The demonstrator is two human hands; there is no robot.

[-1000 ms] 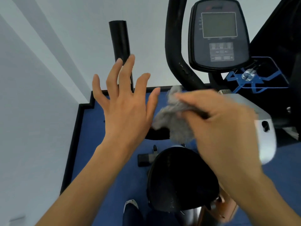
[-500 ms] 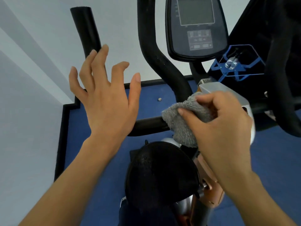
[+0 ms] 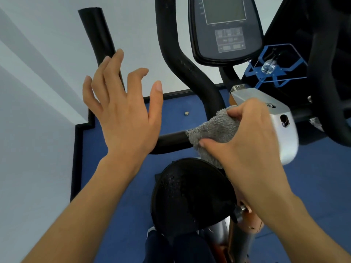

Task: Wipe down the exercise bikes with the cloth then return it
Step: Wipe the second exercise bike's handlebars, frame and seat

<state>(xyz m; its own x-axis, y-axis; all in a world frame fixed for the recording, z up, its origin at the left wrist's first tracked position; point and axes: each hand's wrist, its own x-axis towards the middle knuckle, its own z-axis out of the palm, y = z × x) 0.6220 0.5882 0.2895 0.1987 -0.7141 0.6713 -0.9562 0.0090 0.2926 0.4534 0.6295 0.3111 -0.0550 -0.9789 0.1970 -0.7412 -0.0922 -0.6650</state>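
A grey fluffy cloth (image 3: 214, 130) is bunched in my right hand (image 3: 250, 145), which grips it and holds it against the black handlebar (image 3: 171, 141) of the exercise bike, beside the silver housing (image 3: 284, 130). My left hand (image 3: 125, 114) hovers with fingers spread and relaxed, holding nothing, in front of the left upright grip (image 3: 96, 35). The black saddle (image 3: 191, 196) lies below the cloth. The bike's console (image 3: 225, 29) with its grey screen is at the top.
A curved black handlebar post (image 3: 180, 59) rises between my hands. A blue bottle cage (image 3: 273, 69) hangs at the right, next to a dark frame. White walls stand left and behind, over blue floor (image 3: 117, 205) with a small metal stud (image 3: 187, 113).
My right hand with the cloth has come down and right onto the handlebar by the silver housing. The view has shifted, so the bike sits lower and closer. My left hand stays spread.
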